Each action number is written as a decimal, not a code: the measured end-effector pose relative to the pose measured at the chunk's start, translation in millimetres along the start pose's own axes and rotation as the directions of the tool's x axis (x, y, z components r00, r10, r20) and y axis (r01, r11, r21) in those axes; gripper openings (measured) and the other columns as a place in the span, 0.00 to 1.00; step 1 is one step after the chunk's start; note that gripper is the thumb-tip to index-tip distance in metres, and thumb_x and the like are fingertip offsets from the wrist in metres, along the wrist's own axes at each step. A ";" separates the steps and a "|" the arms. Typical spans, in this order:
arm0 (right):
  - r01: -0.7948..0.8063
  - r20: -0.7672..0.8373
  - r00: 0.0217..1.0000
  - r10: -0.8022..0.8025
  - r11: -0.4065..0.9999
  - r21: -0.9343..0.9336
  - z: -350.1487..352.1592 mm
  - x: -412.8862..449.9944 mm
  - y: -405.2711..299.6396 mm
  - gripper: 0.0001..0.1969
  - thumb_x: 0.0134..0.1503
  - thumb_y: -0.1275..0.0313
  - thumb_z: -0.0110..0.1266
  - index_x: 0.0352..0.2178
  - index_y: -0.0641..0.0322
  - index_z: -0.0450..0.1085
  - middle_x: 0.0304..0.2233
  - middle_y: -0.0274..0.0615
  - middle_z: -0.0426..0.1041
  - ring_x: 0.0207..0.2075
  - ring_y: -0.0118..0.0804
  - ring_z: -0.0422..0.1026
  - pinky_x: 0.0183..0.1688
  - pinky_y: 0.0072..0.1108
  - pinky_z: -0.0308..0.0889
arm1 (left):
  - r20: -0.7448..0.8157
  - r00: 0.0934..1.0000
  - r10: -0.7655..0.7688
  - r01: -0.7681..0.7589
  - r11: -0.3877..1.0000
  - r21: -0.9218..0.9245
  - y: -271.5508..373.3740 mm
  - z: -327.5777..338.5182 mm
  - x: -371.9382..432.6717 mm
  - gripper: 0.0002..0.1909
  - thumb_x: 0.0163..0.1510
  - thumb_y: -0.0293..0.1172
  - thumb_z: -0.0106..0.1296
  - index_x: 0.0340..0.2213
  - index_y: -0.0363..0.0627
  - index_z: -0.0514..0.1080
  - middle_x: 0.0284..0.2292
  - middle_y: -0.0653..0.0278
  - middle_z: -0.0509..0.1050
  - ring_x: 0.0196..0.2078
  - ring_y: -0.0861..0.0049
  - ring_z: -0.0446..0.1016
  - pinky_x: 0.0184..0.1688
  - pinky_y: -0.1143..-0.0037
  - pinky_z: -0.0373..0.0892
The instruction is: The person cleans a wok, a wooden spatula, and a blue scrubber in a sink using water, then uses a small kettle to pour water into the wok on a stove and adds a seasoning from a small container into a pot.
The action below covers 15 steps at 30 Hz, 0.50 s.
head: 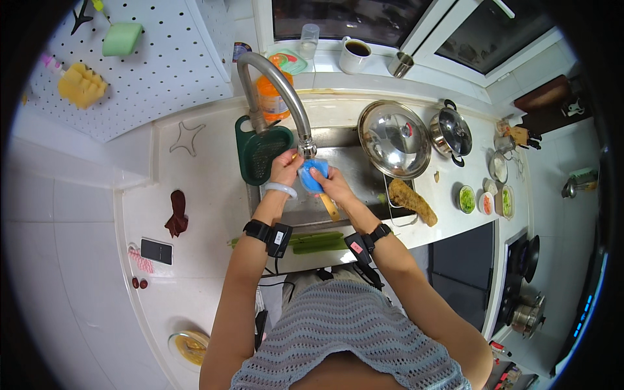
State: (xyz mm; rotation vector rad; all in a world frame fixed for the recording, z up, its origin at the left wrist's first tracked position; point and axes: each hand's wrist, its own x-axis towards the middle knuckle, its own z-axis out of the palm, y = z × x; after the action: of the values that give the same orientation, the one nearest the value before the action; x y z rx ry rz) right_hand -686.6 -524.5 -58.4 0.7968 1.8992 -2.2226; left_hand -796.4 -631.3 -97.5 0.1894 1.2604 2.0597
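Under the spout of the steel gooseneck faucet [292, 92], my two hands meet over the stainless-steel sink [356, 151]. My right hand [336, 184] grips a blue scrubbing sponge [313, 174] with a pale edge. A slim wooden-coloured utensil [330, 207] passes behind the sponge, its lower end sticking out towards me. My left hand [285, 168] pinches its upper end; the middle is hidden by the sponge. Left of the faucet base, a dark green drain basket [261, 151] sits in the sink corner, close to my left hand.
A large steel lid [392, 139] leans over the sink's right side. A dried loofah [413, 202] lies by a wire rack [402, 222]. Green stalks [319, 242] line the front edge. Further right stand a lidded pot [451, 132] and small bowls [466, 199]; a phone [157, 251] lies left.
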 end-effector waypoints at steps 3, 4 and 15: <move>0.057 0.007 0.998 -0.057 0.998 0.024 -4.5 0.2 11.5 0.16 0.51 0.64 0.53 0.36 0.67 0.66 0.29 0.37 0.71 0.28 0.24 0.69 0.31 0.18 0.67 | -0.088 0.973 0.213 -0.173 0.927 0.332 17.6 4.7 1.8 0.07 0.49 0.22 0.48 0.32 0.34 0.70 0.25 0.64 0.73 0.25 0.85 0.70 0.28 0.85 0.65; 0.060 0.004 0.998 -0.060 0.998 0.026 -6.9 0.5 16.5 0.16 0.51 0.64 0.53 0.36 0.67 0.66 0.29 0.37 0.71 0.28 0.24 0.69 0.31 0.18 0.67 | -0.123 0.966 0.227 -0.177 0.930 0.321 14.0 0.4 7.2 0.08 0.48 0.24 0.50 0.31 0.33 0.70 0.25 0.63 0.73 0.26 0.85 0.70 0.29 0.85 0.65; 0.046 -0.245 0.969 -0.012 0.990 0.133 -5.8 2.7 30.0 0.13 0.53 0.66 0.50 0.30 0.68 0.70 0.25 0.36 0.72 0.25 0.22 0.67 0.29 0.16 0.63 | -0.061 0.946 -0.318 0.312 0.946 -0.091 -16.8 14.7 -28.7 0.19 0.55 0.45 0.41 0.41 0.44 0.64 0.37 0.65 0.70 0.36 0.78 0.70 0.39 0.76 0.66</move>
State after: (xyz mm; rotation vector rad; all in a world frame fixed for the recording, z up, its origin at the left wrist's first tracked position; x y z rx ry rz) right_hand -674.8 -524.6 -86.7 1.1189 1.8824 -2.3919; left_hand -760.1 -634.2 -97.3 -0.1219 1.1643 1.8490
